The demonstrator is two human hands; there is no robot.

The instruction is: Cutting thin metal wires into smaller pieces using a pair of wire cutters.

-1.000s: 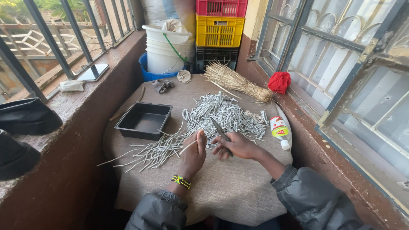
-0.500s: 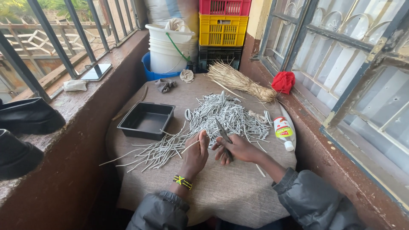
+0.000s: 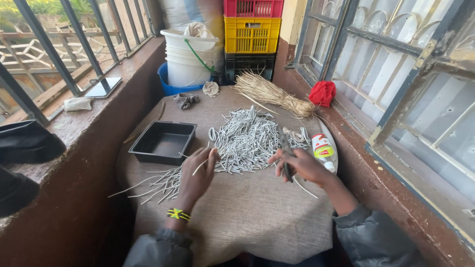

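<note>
While pinching a thin pale strip (image 3: 202, 166) in the closed left hand (image 3: 197, 173) beside the grey strip pile (image 3: 247, 141), with right hand (image 3: 303, 167) gripping dark scissors (image 3: 285, 154), risked nicking a finger or scattering the pile.

Two hands: left hand (image 3: 195, 175), right hand (image 3: 302, 165). One black tray (image 3: 163, 142). One glue bottle (image 3: 322, 148). Three stacked crates at the far side: red crate (image 3: 253, 8), yellow crate (image 3: 252, 34), black crate (image 3: 250, 63). One white bucket (image 3: 185, 59). One phone (image 3: 103, 87). Grey sticks (image 3: 245, 141) too many to count
</note>
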